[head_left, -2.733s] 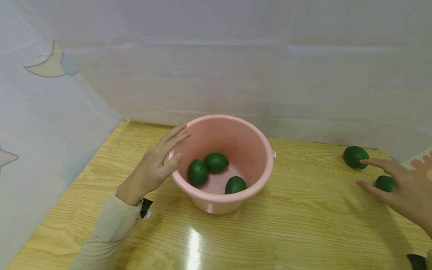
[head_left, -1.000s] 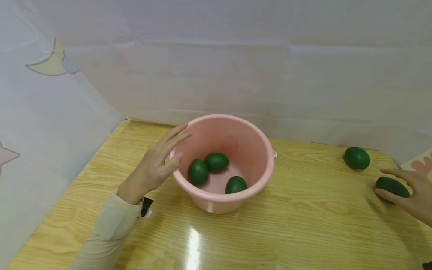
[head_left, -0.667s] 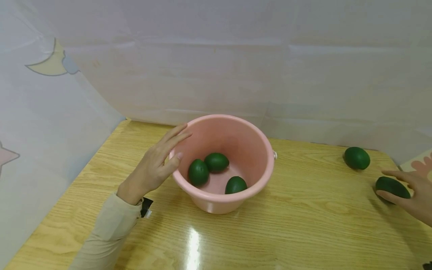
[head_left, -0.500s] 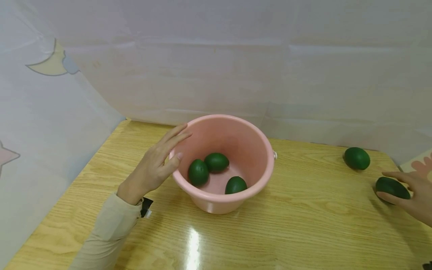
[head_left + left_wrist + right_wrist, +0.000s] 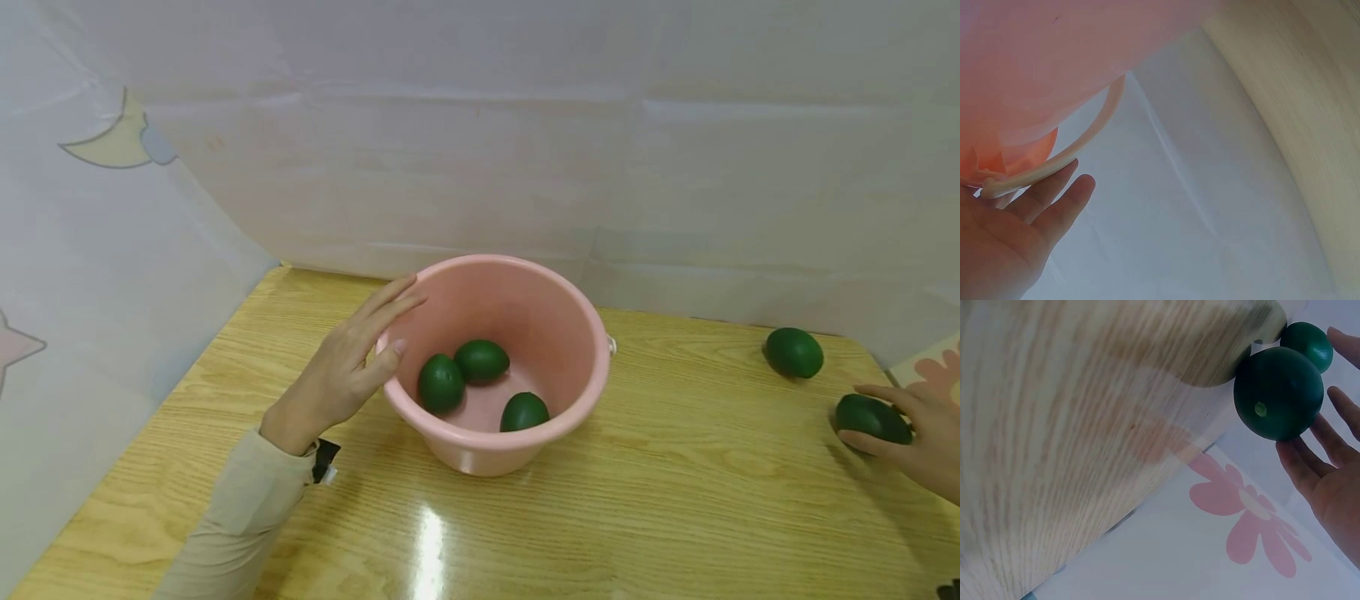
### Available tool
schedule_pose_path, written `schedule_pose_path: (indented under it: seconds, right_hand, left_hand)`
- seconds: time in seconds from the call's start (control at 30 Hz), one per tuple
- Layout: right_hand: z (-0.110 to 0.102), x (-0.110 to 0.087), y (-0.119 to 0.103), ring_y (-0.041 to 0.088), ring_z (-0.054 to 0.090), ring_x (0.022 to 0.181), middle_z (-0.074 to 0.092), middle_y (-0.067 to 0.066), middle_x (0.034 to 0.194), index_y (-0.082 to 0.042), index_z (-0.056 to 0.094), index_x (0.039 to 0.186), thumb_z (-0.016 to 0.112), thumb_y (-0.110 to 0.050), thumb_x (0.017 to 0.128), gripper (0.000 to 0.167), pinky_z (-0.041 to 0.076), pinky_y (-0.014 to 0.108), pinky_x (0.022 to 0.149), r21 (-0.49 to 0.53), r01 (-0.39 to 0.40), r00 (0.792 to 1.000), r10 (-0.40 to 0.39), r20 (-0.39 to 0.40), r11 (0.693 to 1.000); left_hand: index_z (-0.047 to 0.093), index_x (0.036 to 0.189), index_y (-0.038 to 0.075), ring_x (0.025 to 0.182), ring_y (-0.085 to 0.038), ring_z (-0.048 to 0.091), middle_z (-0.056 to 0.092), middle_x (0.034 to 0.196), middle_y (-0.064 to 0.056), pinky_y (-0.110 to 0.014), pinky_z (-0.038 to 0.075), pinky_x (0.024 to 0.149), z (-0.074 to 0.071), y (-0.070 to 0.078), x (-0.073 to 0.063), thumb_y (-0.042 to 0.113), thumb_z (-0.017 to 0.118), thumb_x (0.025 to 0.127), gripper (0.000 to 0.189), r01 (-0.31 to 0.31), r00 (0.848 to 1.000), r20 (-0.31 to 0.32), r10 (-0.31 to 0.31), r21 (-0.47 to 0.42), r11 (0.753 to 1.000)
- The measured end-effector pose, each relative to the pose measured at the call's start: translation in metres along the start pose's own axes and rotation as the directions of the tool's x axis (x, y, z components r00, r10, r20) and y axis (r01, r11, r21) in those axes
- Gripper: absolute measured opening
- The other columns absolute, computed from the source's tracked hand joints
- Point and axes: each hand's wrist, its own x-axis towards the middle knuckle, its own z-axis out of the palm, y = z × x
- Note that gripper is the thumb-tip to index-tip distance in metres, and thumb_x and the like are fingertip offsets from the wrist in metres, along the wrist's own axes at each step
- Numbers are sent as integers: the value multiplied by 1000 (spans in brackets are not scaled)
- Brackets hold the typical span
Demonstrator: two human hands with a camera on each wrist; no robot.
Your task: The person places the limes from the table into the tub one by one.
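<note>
A pink bucket (image 5: 487, 454) stands on the table with its mouth up and 3 dark green avocados inside. My left hand (image 5: 330, 379) rests at its left rim, fingers fairly straight, thumb over the edge. In the left wrist view the bucket's pale handle (image 5: 1094, 125) passes beside the fingers of that hand (image 5: 1016, 237). At the right end of the table my right hand (image 5: 926, 433) has its thumb on the near side and a finger on the far side of an avocado (image 5: 870, 418). Fingertips meet this avocado (image 5: 1279, 394) in the right wrist view.
Another avocado (image 5: 793, 352) lies on the table just behind the one at my right hand. The wooden table (image 5: 712, 483) ends at a pale hanging sheet (image 5: 480, 167) at the back and on both sides. A flower is printed on the right.
My right hand has moved right and towards me, from between the two loose avocados onto the nearer one, and its fingers have drawn closer around it. The left hand and bucket stay put.
</note>
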Motion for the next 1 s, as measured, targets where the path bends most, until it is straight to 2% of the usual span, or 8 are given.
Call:
schedule_pose_path:
  seconds: [0.17, 0.3, 0.57, 0.63, 0.7, 0.83, 0.87, 1.0]
  right_hand:
    - [2, 1, 6, 60, 48, 83, 44, 46, 107, 18, 40, 131, 82, -31, 79, 83, 47, 62, 58, -3, -19, 999, 19, 41, 1000]
    - [4, 1, 11, 59, 50, 79, 45, 47, 106, 17, 42, 129, 85, -27, 76, 81, 48, 57, 53, 10, 16, 999, -17, 48, 1000]
    - [5, -1, 10, 61, 46, 91, 47, 42, 116, 11, 53, 119, 89, -15, 68, 68, 43, 71, 63, 33, 118, 992, -119, 47, 993]
    - [6, -1, 9, 59, 46, 93, 47, 40, 116, 3, 57, 118, 89, -13, 67, 63, 43, 72, 65, 24, 131, 990, -132, 39, 991]
    - [6, -2, 9, 57, 45, 93, 48, 40, 115, 4, 56, 118, 89, -10, 66, 63, 43, 72, 65, 20, 151, 988, -151, 26, 988]
    - [7, -3, 8, 56, 45, 91, 48, 40, 112, 11, 52, 123, 89, -6, 62, 73, 43, 71, 67, 2, 164, 986, -164, 7, 986]
    - [7, -3, 7, 57, 46, 90, 47, 41, 111, 16, 48, 123, 89, -7, 62, 78, 44, 70, 66, 2, 158, 987, -158, 11, 987]
    - [6, -2, 9, 61, 49, 85, 45, 44, 110, 20, 45, 125, 91, -13, 60, 87, 47, 67, 65, -9, 105, 993, -104, 48, 994]
  left_hand:
    - [45, 150, 17, 148, -25, 32, 29, 163, 0, -61, 33, 112, 0, 0, 0, 27, 46, 98, 53, -3, 1000, -3, 3, 0, 1000]
    - [46, 149, 17, 148, -25, 34, 30, 163, -1, -60, 34, 111, 0, 0, 0, 26, 46, 97, 53, -12, 1000, -10, 12, 6, 1000]
    - [46, 149, 16, 148, -25, 33, 31, 162, -2, -60, 33, 112, 1, 0, 1, 24, 47, 96, 53, -13, 1000, -12, 13, 6, 1000]
    - [46, 149, 16, 148, -25, 33, 30, 162, -2, -60, 34, 111, 1, 0, 1, 23, 47, 96, 53, -11, 1000, -11, 11, 4, 1000]
    - [46, 149, 16, 148, -25, 33, 30, 162, -2, -60, 34, 111, 1, 1, 1, 22, 47, 96, 54, -9, 1000, -11, 9, 2, 1000]
    - [46, 149, 16, 148, -25, 33, 31, 162, -1, -60, 34, 111, 0, 1, 1, 21, 48, 96, 53, -9, 1000, -13, 9, 1, 1000]
    - [46, 149, 15, 148, -25, 33, 31, 162, -1, -60, 34, 112, 0, 1, 1, 21, 48, 96, 53, -9, 1000, -12, 9, 1, 1000]
    - [46, 149, 15, 148, -25, 33, 30, 162, -2, -60, 34, 111, 0, 0, 1, 20, 48, 95, 54, -8, 1000, -10, 8, 4, 1000]
